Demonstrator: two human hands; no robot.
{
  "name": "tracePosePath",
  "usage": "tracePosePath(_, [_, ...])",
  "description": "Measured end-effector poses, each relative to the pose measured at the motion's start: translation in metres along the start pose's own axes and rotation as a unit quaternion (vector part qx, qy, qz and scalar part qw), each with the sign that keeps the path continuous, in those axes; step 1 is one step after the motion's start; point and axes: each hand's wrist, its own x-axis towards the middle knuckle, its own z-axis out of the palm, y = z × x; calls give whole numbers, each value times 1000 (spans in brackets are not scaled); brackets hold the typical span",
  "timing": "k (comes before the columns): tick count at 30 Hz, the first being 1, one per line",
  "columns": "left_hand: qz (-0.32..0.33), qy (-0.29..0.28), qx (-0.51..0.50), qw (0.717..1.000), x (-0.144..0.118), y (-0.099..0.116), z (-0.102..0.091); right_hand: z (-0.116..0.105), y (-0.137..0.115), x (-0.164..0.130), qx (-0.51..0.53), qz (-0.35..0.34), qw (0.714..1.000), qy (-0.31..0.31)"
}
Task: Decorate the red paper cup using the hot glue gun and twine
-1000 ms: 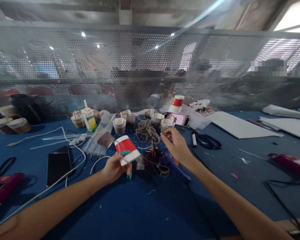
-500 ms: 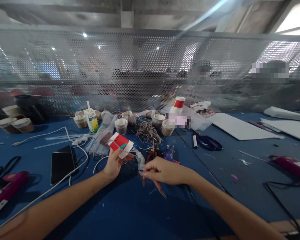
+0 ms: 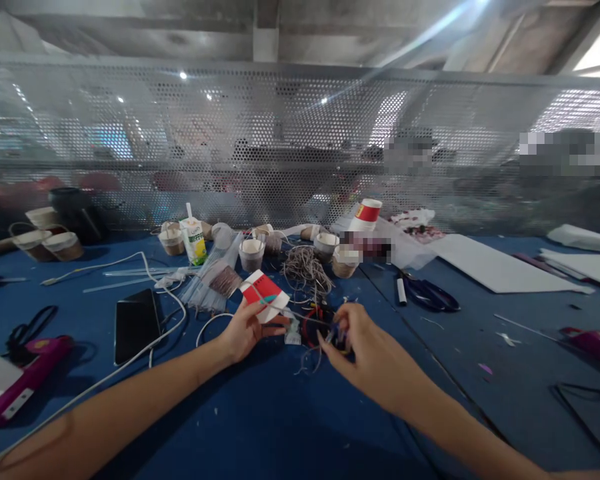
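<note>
The paper cup [image 3: 260, 289] is located just left of the view's centre, clamped between thumb and fingers of the left hand [image 3: 249, 329]. A thin cord [image 3: 305, 318] is run from it toward the right hand [image 3: 357, 340] at 4 o'clock. There, thumb and index fingertip appear apart; whether the cord is pinched cannot be told, owing to blur.

Snagging is judged the main hazard: the cord passes over the red-handled tool [image 3: 309, 328] at 4 o'clock from the cup, and the cord tangle [image 3: 307, 270] lies near at 2 o'clock. Wrapped cord could be loosened by lost tension; the thin wall could be dented by excess thumb pressure.

The cup is tilted, its long axis set roughly from 10 to 4 o'clock. The seemingly wider end is directed toward 4 o'clock.
</note>
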Motion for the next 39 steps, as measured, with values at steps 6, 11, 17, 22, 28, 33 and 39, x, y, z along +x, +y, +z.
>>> tracePosePath(6, [92, 38, 20, 995, 4, -12, -2, -8, 34, -4, -117, 110, 982, -104])
tracePosePath(11, [162, 14, 218, 962, 0, -13, -3, -12, 28, -1, -90, 135, 974, -161])
tracePosePath(17, [328, 146, 209, 909, -4, -10, -2, -10, 37, -2, -117, 174, 968, -141])
tracePosePath(22, [332, 129, 125, 926, -6, -14, -1, -13, 53, 6, -17, 182, 982, 47])
tracePosePath(28, [276, 104, 168, 941, 1, -15, -7, -9, 41, 24, 278, 188, 934, 126])
tracePosePath(33, [320, 149, 91, 931, 2, -15, -8, -8, 20, 47, 411, 98, 876, 233])
tracePosePath(39, [302, 37, 179, 936, -19, -17, -7, 5, 28, 67, 528, 112, 823, 176])
